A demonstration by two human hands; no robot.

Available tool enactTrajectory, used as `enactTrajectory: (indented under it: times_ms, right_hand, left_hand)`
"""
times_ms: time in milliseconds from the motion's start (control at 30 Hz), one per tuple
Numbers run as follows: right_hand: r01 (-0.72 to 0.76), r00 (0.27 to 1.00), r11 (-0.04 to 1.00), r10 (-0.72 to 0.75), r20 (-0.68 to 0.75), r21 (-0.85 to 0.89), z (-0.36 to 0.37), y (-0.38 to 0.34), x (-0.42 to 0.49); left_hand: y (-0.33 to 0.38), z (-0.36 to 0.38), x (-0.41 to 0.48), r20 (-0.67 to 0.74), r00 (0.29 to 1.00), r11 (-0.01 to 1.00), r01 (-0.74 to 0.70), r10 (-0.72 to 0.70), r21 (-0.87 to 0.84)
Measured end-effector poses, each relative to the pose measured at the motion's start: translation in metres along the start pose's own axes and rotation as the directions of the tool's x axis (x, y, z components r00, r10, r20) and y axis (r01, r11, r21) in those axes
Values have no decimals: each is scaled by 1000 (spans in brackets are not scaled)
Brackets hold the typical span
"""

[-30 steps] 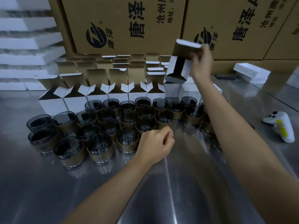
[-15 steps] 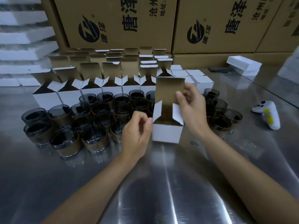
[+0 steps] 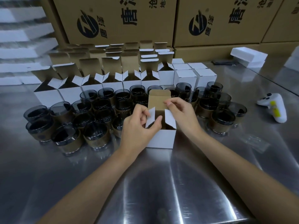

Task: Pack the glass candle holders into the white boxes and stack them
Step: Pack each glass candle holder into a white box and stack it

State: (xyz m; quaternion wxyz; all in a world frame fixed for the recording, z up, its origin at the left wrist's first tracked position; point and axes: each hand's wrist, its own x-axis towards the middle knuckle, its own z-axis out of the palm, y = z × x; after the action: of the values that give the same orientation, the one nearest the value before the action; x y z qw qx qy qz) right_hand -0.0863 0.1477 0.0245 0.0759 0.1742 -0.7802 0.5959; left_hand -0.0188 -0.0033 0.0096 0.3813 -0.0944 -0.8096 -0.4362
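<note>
**Q:** Where is the box relative to the hands?

**Op:** I see one white box [image 3: 161,140] upright on the steel table [image 3: 145,183], at the near edge of the glass candle holders [image 3: 95,135]. It sits between both hands, with its top open. The left hand [image 3: 137,128] is at its left wall, the right hand [image 3: 182,113] above its right side.

**Q:** Hand states?

**Op:** The left pinches the left side flap [image 3: 150,117] between thumb and curled fingers; the flap stands tilted upward. The right has its fingers curled, tips against the brown back flap [image 3: 159,101], which stands upright. I cannot tell whether its thumb closes behind that flap. The right side flap [image 3: 169,118] angles up just below the right palm, and contact is unclear.

**Q:** Contents of the box?

**Op:** Dark inside; I cannot tell.

**Q:** Surroundings?

**Op:** The holders are smoked glass with brown sleeves, packed in rows to the left of, behind and to the right of the box. Behind them is a row of open white boxes [image 3: 71,94], flaps up, and right of that row some closed white boxes [image 3: 186,76]. Printed brown cartons [image 3: 116,21] form the back wall. A white controller [image 3: 275,107] lies on the table to the right, well apart from the hands.
</note>
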Motion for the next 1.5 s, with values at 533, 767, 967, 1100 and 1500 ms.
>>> enactTrajectory:
  times_ms: [533,767,967,1100,1500]
  right_hand:
    - [-142,964,990,140,224,-8,-25,-19,3]
    - [-144,947,989,148,286,-34,-31,-4,6]
    - [34,962,989,6,274,-142,-22,8,-2]
    - [176,978,894,-112,175,-412,-29,3,2]
    - [-184,979,280,-35,-202,-942,-72,8,12]
  left_hand:
    - [12,-9,5,136,990,913,-90,39,398]
    - [21,-21,10,170,981,690,-59,-93,721]
    - [21,-20,12,176,970,703,-6,-170,711]
    - [22,-17,10,122,979,684,25,-165,729]
    - [10,-13,8,66,994,713,18,-89,700]
